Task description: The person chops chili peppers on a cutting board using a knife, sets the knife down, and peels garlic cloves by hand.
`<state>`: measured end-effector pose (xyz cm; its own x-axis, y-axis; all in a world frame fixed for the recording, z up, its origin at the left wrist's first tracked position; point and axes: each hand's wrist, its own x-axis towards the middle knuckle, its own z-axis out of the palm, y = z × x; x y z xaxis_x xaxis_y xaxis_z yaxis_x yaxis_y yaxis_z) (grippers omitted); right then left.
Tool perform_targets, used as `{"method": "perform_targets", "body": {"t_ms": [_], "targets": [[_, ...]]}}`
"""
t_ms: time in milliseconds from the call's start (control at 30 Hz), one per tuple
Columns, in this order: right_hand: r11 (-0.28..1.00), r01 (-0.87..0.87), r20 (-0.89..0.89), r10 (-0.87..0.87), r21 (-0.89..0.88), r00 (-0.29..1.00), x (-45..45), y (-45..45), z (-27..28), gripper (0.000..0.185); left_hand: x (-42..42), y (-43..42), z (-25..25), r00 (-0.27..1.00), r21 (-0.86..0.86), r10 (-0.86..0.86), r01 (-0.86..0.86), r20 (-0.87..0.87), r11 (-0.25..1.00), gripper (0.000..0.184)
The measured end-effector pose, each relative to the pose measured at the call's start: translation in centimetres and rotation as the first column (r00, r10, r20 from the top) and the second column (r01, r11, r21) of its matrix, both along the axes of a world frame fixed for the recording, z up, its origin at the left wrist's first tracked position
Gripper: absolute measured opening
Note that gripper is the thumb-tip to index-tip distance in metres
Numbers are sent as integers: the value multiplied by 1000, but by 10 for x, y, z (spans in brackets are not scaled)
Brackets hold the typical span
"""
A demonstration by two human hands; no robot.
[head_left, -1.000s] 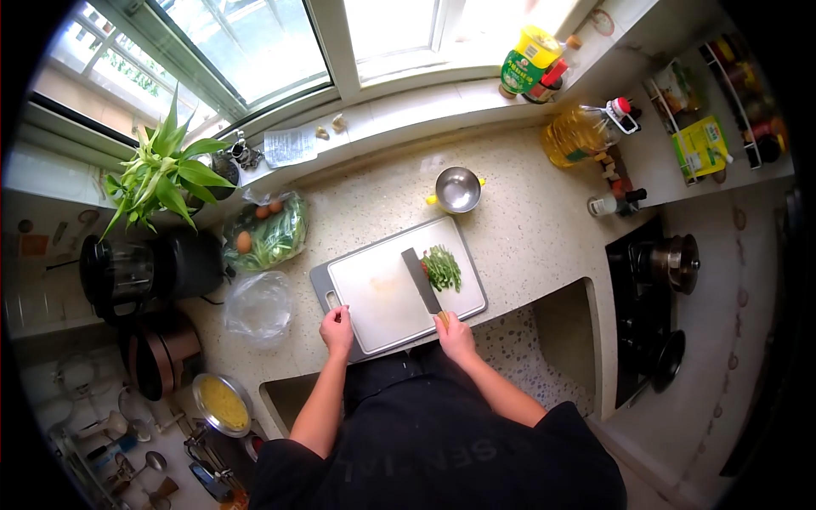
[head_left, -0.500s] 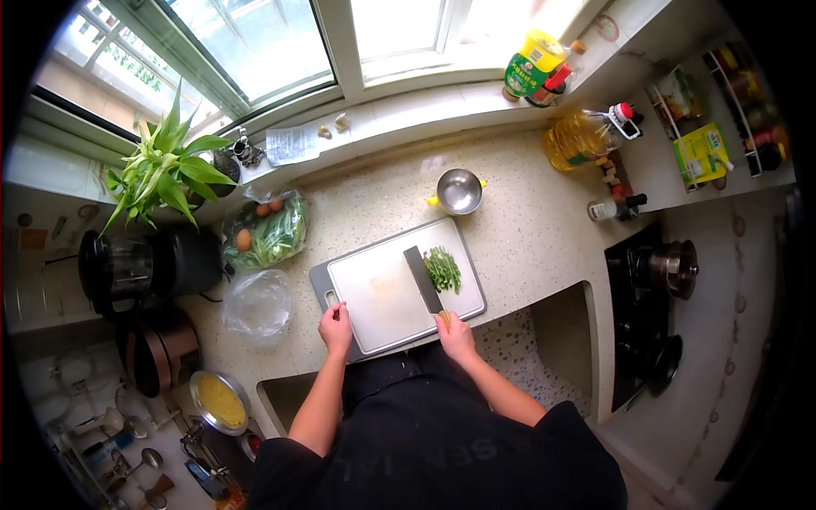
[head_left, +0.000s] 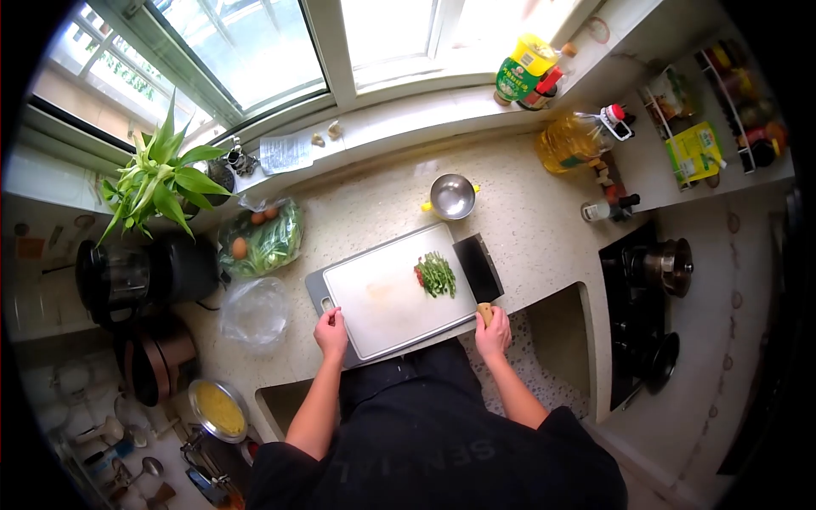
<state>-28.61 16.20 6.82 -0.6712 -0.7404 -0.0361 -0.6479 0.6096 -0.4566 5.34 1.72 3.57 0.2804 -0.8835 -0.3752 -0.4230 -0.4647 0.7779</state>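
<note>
My right hand (head_left: 492, 333) is wrapped around the wooden handle of a cleaver (head_left: 478, 267). Its broad dark blade lies along the right edge of the white cutting board (head_left: 382, 297), partly over the counter. Chopped green pieces, which look like cut green vegetable (head_left: 439, 275), form a small pile on the board's right half, with some red bits at its left side. At the board's left edge, just below its handle slot, is my left hand (head_left: 331, 333), fingers closed together; whether they pinch anything is hidden. A grey board shows beneath the white one.
Behind the board stands a metal bowl (head_left: 452, 196) with yellow handles. To the left lie a bag of greens and eggs (head_left: 262, 238) and a clear plastic bag (head_left: 255, 311). An oil jug (head_left: 568, 144) stands at the back right, near the stove (head_left: 633, 319).
My right hand has moved right, taking the cleaver from beside the chopped pile to the board's right edge, its blade now turned broad side up. The left hand has stayed by the board's left edge.
</note>
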Motion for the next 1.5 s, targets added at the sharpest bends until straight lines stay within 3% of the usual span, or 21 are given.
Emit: {"method": "perform_targets", "body": {"t_ms": [200,333,500,600,700,800,1000,1133,1267,1333,1367,1433,1500], "targets": [[994,102,-66,-100,28,993,-4,7,-31,37,-2,-5,-2,1000,-14,-24,24,-19,1000,20],[992,119,-59,-116,37,991,-2,5,-38,38,-16,-30,24,987,-189,-129,146,100,971,23],[992,126,-13,-126,13,992,-3,5,-45,41,-57,-134,89,936,-400,-242,330,256,855,37],[994,110,-17,-110,-9,994,-5,8,-49,40,-79,-218,102,846,-537,-250,500,471,680,44],[993,112,-90,-113,-22,990,-1,14,-35,41,-106,-283,121,795,-519,-229,554,562,651,48],[993,97,-168,-107,-71,980,8,21,-15,40,-124,-336,108,756,-487,-242,596,608,638,50],[997,36,-89,-42,-70,995,40,23,15,39,-138,-383,84,661,-352,-249,636,707,687,44],[993,-13,-12,12,-119,1000,56,16,21,37,-142,-383,89,588,-350,-190,678,786,647,30],[983,-75,45,83,-169,996,62,-1,31,36,-147,-357,107,765,-541,-195,588,614,601,24],[964,-88,128,123,-253,984,63,-14,33,35,-150,-325,121,910,-653,-351,405,221,640,24],[943,-126,119,170,-309,978,62,-26,36,35,-147,-301,134,915,-602,-386,376,120,705,26],[940,-112,281,208,-323,937,65,-52,53,35,-138,-257,132,864,-582,-480,312,-155,751,31],[927,-121,386,263,-355,884,66,-81,69,35,-129,-203,138,761,-418,-434,235,-482,877,34]]}}
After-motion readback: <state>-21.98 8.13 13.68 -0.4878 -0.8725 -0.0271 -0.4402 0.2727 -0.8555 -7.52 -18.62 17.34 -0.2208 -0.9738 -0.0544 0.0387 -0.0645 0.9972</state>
